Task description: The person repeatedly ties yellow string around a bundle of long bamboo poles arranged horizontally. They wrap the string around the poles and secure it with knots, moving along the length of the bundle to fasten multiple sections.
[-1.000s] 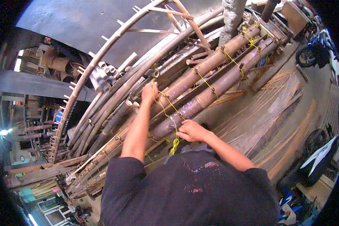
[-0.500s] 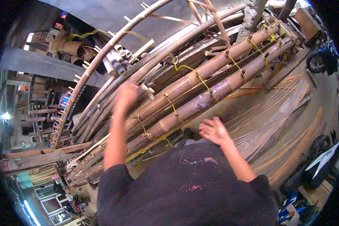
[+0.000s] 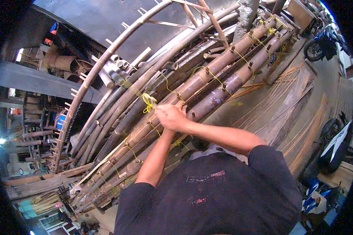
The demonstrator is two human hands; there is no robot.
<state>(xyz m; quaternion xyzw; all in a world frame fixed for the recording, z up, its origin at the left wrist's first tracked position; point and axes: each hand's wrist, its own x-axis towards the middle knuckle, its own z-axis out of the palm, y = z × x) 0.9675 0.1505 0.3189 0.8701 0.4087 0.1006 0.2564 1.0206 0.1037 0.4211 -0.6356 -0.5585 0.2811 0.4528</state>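
Note:
Two long brown bamboo poles lie side by side, the upper pole (image 3: 195, 81) and the lower pole (image 3: 211, 102), crossed at intervals by yellow cord (image 3: 244, 59) and short dark pegs. My forearms cross over the upper pole. My right hand (image 3: 168, 116) is closed, and a looped bundle of yellow cord (image 3: 148, 102) stands out beside its fingers. Close against it, my left hand (image 3: 179, 107) is largely covered by the right; a few fingertips show near the pole, and what they grip is hidden.
Beyond the poles, more bamboo poles (image 3: 123, 103) lie stacked next to a curved pole (image 3: 88, 76) with short pegs. Thin bamboo strips (image 3: 278, 103) cover the floor to the right. A motorbike wheel (image 3: 313, 49) stands at the far right, near a rough post (image 3: 245, 19).
My hands, apart before, have come together over the upper pole. The right moved left and up; the left moved right and down. The view has shifted slightly.

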